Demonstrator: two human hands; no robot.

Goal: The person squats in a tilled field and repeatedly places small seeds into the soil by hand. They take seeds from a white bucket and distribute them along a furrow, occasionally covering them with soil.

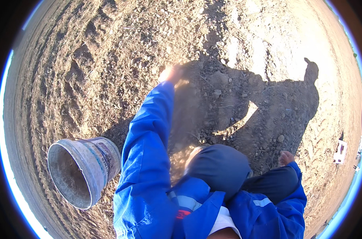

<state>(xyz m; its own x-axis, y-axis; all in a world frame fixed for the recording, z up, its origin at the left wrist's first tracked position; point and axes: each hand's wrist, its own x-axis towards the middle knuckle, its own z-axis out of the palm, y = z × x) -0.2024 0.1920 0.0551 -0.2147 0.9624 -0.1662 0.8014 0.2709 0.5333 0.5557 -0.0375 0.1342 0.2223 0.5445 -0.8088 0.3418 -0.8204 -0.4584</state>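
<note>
My left hand [170,74] is stretched out low over the dry, crumbly soil [145,56], at the edge of my shadow. It is blurred and overexposed, so its fingers and anything in them cannot be made out. My right hand [285,157], fingers curled, is beside my dark-trousered right knee [272,180]. Whether it holds anything is hidden. Left of my blue-sleeved left arm [148,128] stands a dirty white plastic bucket [109,155] with a thin wire handle. Dust coats its inner wall, and the bottom lies in shade.
My bent left knee [218,167] is close to the ground before me. Clods and small stones [217,92] lie in my shadow [294,104]. Furrows [76,68] cross the field at left. A small white structure or vehicle [339,151] is far off at right.
</note>
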